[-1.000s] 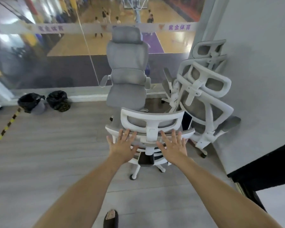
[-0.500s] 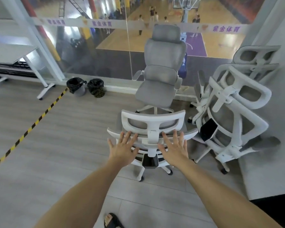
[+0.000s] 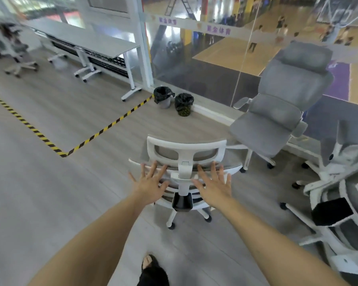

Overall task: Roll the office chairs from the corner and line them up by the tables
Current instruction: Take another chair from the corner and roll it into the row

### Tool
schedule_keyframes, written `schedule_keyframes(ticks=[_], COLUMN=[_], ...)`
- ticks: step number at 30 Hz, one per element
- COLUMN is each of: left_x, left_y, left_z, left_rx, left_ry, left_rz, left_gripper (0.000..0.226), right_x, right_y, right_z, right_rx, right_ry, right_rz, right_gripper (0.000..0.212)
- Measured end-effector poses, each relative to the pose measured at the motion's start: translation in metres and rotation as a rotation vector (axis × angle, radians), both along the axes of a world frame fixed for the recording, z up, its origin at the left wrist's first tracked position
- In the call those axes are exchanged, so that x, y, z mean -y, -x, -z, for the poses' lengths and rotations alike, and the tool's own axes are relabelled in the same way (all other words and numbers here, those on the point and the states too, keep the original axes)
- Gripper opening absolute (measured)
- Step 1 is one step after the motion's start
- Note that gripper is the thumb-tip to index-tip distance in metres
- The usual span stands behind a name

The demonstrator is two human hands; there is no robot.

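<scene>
Under both hands: white-framed office chair (image 3: 186,153), grey mesh back, wheeled base.

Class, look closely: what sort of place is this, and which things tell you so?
Probably an office or work area overlooking an indoor sports hall: long tables on castors, office chairs, and a glass wall with a basketball court beyond.

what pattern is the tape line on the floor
Yellow and black diagonal stripes on the floor tape, clearest in the head view.
</scene>
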State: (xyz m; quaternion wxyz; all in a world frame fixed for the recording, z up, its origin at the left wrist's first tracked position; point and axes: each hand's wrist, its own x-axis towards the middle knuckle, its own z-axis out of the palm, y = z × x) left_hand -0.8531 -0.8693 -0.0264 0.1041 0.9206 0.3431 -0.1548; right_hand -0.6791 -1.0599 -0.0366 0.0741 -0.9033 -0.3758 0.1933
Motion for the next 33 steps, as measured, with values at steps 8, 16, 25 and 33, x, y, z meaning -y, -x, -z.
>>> schedule_keyframes(ticks=[8, 16, 25, 33], left_x=[-0.115, -0.256, -0.440, -0.622], left_y=[0.056, 0.087, 0.106, 0.103], left_z=[-0.001, 0.007, 0.003, 0.007], left_rx=[0.030, 0.082, 0.070, 0.042], left_ry=[0.047, 0.063, 0.059, 0.028], left_rz=[-0.190, -0.307, -0.398, -0.520], left_gripper=[0.068, 0.071, 0.073, 0.074], right_x=[-0.152, -0.326, -0.535, -0.741], right_y=[0.007, 0.018, 0.017, 0.008], right_z=[-0.002, -0.006, -0.002, 0.005], right_rx=[0.104, 0.133, 0.106, 0.086], right_ry=[0.047, 0.069, 0.082, 0.030], right_rz=[-0.229, -0.372, -0.511, -0.601], right_gripper=[0.066, 0.065, 0.065, 0.060])
